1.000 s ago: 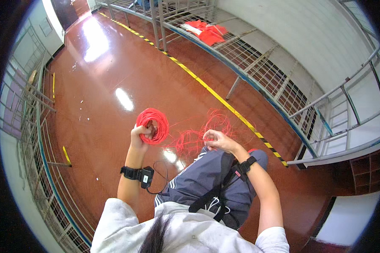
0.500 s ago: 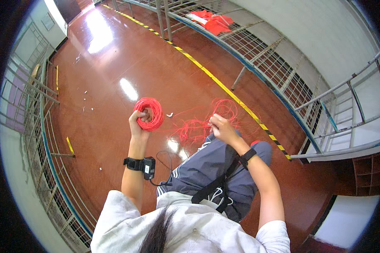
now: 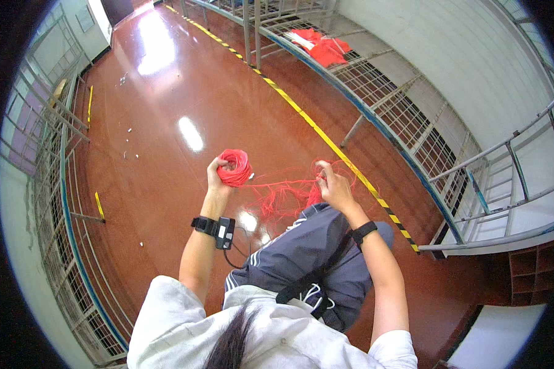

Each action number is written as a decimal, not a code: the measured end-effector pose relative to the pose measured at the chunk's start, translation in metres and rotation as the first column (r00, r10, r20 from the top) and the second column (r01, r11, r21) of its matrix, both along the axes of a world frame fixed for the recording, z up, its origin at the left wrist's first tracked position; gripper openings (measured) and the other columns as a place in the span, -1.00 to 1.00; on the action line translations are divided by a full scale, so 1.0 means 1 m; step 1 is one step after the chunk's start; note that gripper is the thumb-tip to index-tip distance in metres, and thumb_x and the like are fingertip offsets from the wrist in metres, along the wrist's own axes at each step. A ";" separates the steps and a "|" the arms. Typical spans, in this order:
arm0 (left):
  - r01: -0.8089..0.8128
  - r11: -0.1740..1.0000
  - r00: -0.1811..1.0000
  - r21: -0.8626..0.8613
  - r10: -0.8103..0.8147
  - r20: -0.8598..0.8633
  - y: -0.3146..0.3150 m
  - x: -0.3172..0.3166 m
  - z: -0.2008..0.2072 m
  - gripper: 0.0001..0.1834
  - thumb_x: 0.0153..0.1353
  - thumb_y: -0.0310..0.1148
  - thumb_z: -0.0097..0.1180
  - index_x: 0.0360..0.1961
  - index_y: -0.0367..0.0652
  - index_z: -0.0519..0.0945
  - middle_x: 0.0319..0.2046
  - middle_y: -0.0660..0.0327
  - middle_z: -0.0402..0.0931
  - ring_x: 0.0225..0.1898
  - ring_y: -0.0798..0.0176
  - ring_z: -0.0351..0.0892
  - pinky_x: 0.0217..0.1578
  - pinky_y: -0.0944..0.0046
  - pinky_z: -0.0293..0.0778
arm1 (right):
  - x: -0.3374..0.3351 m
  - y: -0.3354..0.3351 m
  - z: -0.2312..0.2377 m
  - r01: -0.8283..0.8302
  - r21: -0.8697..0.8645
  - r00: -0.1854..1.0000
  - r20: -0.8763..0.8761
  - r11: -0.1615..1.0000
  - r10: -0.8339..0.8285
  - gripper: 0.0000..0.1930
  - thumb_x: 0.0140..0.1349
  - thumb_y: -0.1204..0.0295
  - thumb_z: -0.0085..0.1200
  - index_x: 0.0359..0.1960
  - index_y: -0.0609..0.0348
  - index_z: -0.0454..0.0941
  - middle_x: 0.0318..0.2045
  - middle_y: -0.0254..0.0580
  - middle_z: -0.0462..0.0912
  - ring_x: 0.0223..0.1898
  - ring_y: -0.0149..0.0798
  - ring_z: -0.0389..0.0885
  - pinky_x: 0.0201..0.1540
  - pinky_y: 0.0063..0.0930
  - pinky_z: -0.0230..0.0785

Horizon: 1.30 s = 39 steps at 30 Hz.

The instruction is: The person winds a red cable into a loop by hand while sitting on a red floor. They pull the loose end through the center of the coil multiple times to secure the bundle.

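My left hand (image 3: 218, 174) grips a thick ring-shaped coil of red cord (image 3: 242, 167), with fingers through its hole. A strand of red cord (image 3: 283, 183) runs from the coil across to my right hand (image 3: 334, 187), whose fingers are pinched on it. Below that strand, a loose tangle of red cord (image 3: 283, 200) spreads over the floor beside my knee, and some of it loops behind my right hand. Wrist straps sit on both forearms, the left one carrying a small black box (image 3: 225, 233).
Metal bed frames with wire mesh stand along the right (image 3: 375, 117) and left (image 3: 68, 203). Red cloth (image 3: 327, 51) lies on the right frame. Yellow-and-black tape (image 3: 314, 126) crosses the brown floor (image 3: 160, 129), where white scraps are scattered. Wooden cubbyholes (image 3: 535, 273) stand at the lower right.
My left hand and the coil have moved right and slightly down, and the coil is tilted. My right hand has shifted right. The cord between the hands now looks straighter.
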<state>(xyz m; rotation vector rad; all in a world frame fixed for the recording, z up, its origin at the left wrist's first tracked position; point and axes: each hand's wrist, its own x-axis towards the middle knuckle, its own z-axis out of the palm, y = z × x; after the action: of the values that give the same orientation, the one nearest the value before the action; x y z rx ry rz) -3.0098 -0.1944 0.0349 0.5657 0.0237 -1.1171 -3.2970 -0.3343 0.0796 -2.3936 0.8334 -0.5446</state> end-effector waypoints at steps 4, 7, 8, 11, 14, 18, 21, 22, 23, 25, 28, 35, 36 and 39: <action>-0.005 0.998 1.000 0.070 0.007 -0.028 -0.004 -0.013 0.039 -0.90 -0.16 -0.50 -0.09 -0.52 -0.11 0.40 -0.61 0.34 0.36 -0.52 0.39 0.36 -0.40 0.36 0.36 | -0.016 -0.023 -0.005 -0.131 0.522 0.987 0.151 0.843 0.060 -0.81 0.18 0.39 -0.16 -0.41 0.20 0.50 -0.42 -0.16 0.56 -0.39 -0.32 0.50 -0.31 -0.48 0.29; 0.008 0.999 1.000 0.051 -0.010 0.023 -0.006 -0.009 0.043 -0.93 -0.15 -0.51 -0.10 -0.58 -0.07 0.35 -0.75 0.43 0.21 -0.68 0.51 0.22 -0.58 0.50 0.24 | -0.016 -0.030 -0.018 -0.277 0.758 0.957 0.272 0.591 0.101 -0.74 0.23 0.32 -0.18 -0.45 0.23 0.48 -0.49 -0.41 0.47 -0.42 -0.49 0.34 -0.33 -0.60 0.20; 0.031 0.998 0.995 0.050 -0.035 0.089 -0.001 -0.009 0.041 -0.93 -0.15 -0.51 -0.11 -0.58 -0.08 0.35 -0.76 0.45 0.18 -0.71 0.52 0.18 -0.61 0.52 0.22 | -0.016 -0.031 -0.025 -0.269 0.784 0.962 0.245 0.559 0.119 -0.74 0.23 0.31 -0.17 -0.46 0.23 0.47 -0.49 -0.43 0.46 -0.41 -0.51 0.34 -0.33 -0.60 0.20; 0.102 0.991 0.988 0.090 -0.112 0.110 0.010 -0.006 0.040 -0.94 -0.16 -0.49 -0.11 -0.61 -0.07 0.33 -0.78 0.43 0.17 -0.74 0.50 0.15 -0.63 0.51 0.20 | -0.017 -0.021 -0.019 -0.244 0.801 0.969 0.186 0.547 0.161 -0.73 0.21 0.19 0.00 -0.46 0.13 0.45 -0.54 -0.56 0.34 -0.48 -0.62 0.25 -0.42 -0.70 0.11; 0.125 0.989 0.987 0.081 -0.132 0.093 0.013 0.002 0.036 -0.93 -0.18 -0.49 -0.12 -0.66 -0.05 0.29 -0.80 0.41 0.16 -0.75 0.49 0.14 -0.66 0.51 0.17 | -0.016 -0.017 -0.006 -0.228 0.846 0.972 0.167 0.483 0.166 -0.73 0.19 0.18 0.02 -0.47 0.13 0.45 -0.56 -0.57 0.34 -0.49 -0.63 0.26 -0.45 -0.71 0.11; 0.151 0.986 0.977 0.065 -0.159 0.140 0.013 -0.002 0.041 -0.95 -0.19 -0.49 -0.12 -0.65 -0.08 0.30 -0.80 0.43 0.16 -0.75 0.51 0.14 -0.68 0.54 0.17 | -0.017 -0.008 0.019 -0.279 0.800 0.959 0.202 0.531 0.200 -0.76 0.18 0.23 0.05 -0.49 0.13 0.47 -0.59 -0.57 0.35 -0.53 -0.63 0.25 -0.48 -0.72 0.09; 0.187 0.981 0.976 0.061 -0.192 0.100 0.016 -0.012 0.041 -0.97 -0.20 -0.48 -0.12 -0.64 -0.12 0.30 -0.81 0.45 0.15 -0.77 0.54 0.12 -0.72 0.57 0.13 | -0.025 -0.006 0.013 -0.259 0.662 0.965 0.148 0.703 0.216 -0.78 0.11 0.29 0.09 -0.46 0.22 0.51 -0.58 -0.44 0.47 -0.50 -0.54 0.37 -0.43 -0.61 0.22; 0.199 0.978 0.978 0.063 -0.202 0.043 0.017 -0.012 0.040 -0.97 -0.21 -0.48 -0.12 -0.64 -0.14 0.31 -0.81 0.45 0.15 -0.77 0.55 0.10 -0.73 0.58 0.11 | -0.026 -0.005 0.015 -0.237 0.576 0.970 0.101 0.782 0.219 -0.81 0.11 0.34 0.09 -0.45 0.24 0.51 -0.59 -0.38 0.49 -0.52 -0.51 0.38 -0.44 -0.59 0.22; 0.211 0.975 0.975 0.066 -0.215 0.052 0.019 -0.016 0.041 -0.97 -0.21 -0.48 -0.12 -0.64 -0.14 0.31 -0.81 0.45 0.15 -0.77 0.55 0.10 -0.73 0.58 0.11 | -0.027 0.000 0.031 -0.174 0.466 0.985 0.091 0.868 0.149 -0.87 0.08 0.45 0.06 -0.47 0.28 0.50 -0.58 -0.25 0.50 -0.55 -0.43 0.39 -0.47 -0.54 0.23; 0.275 0.961 0.961 -0.026 -0.276 -0.008 0.018 -0.022 0.042 -0.95 -0.21 -0.47 -0.11 -0.63 -0.17 0.32 -0.81 0.44 0.15 -0.78 0.56 0.09 -0.74 0.59 0.09 | -0.026 -0.006 0.029 -0.120 0.378 0.985 0.160 0.918 0.063 -0.91 0.06 0.49 0.06 -0.49 0.28 0.50 -0.59 -0.26 0.50 -0.55 -0.46 0.39 -0.49 -0.55 0.22; 0.326 0.940 0.940 -0.098 -0.333 -0.077 0.009 -0.042 0.064 -0.94 -0.22 -0.47 -0.10 -0.63 -0.18 0.31 -0.81 0.44 0.15 -0.78 0.56 0.10 -0.74 0.61 0.10 | -0.032 -0.012 0.029 -0.025 0.156 0.964 0.266 0.987 -0.018 -0.93 0.03 0.56 0.08 -0.54 0.29 0.49 -0.60 -0.18 0.47 -0.57 -0.34 0.42 -0.50 -0.51 0.24; -0.180 0.972 0.980 0.153 0.190 -0.054 -0.021 -0.044 0.098 -0.81 -0.23 -0.46 -0.08 -0.47 -0.18 0.44 -0.67 0.37 0.35 -0.58 0.47 0.37 -0.35 0.36 0.45 | -0.047 -0.001 0.028 -0.223 -0.442 0.968 0.008 0.869 0.252 -0.79 -0.19 0.59 0.01 -0.42 0.14 0.44 -0.45 -0.21 0.45 -0.47 -0.19 0.53 -0.48 -0.38 0.39; -0.211 0.959 0.964 0.190 0.236 -0.122 -0.022 -0.035 0.096 -0.78 -0.22 -0.48 -0.08 -0.44 -0.19 0.46 -0.66 0.35 0.38 -0.57 0.46 0.40 -0.34 0.38 0.47 | -0.045 0.004 0.026 -0.271 -0.484 0.961 -0.086 0.832 0.262 -0.74 -0.23 0.58 0.01 -0.39 0.10 0.41 -0.44 -0.23 0.44 -0.46 -0.20 0.54 -0.49 -0.37 0.41; 0.004 0.999 0.980 -0.051 -0.014 -0.198 -0.013 -0.022 0.080 -0.90 -0.19 -0.50 -0.12 -0.55 -0.17 0.41 -0.74 0.38 0.32 -0.70 0.49 0.31 -0.48 0.50 0.41 | -0.044 0.001 0.019 -0.241 -0.489 0.971 -0.120 0.838 0.209 -0.73 -0.21 0.55 0.04 -0.37 0.11 0.39 -0.44 -0.26 0.42 -0.47 -0.24 0.54 -0.50 -0.36 0.40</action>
<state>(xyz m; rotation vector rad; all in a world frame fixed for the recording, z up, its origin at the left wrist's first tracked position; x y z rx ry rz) -3.0316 -0.2070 0.1151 0.4077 0.1656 -1.1763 -3.3413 -0.3330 0.0984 -2.9486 0.4530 -0.6558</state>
